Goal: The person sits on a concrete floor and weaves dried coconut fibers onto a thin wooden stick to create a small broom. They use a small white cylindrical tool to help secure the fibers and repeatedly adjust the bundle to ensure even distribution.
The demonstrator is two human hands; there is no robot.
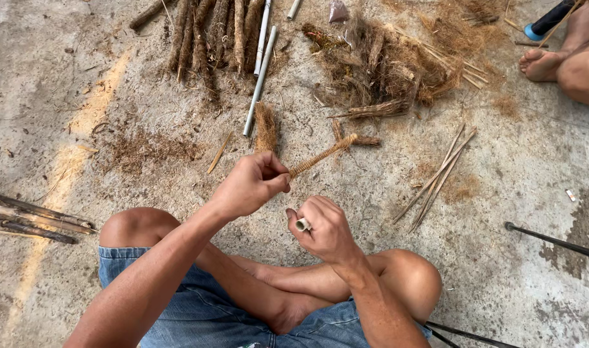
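Note:
I sit cross-legged on a concrete floor. My left hand [252, 183] is closed around the near end of a thin stick wrapped in tan fibre cord [323, 155], which points up and to the right. My right hand [323, 229] is just below it, fingers curled on a small pale tube-like piece [303, 224]. The two hands are a few centimetres apart above my knees.
A heap of brown fibre [378, 61] lies ahead, with thick bark-covered sticks [214, 32] and white rods [260, 77] to its left. Thin split sticks [436, 177] lie at right. Dark rods [30, 219] lie at left. Another person's foot [542, 64] is at top right.

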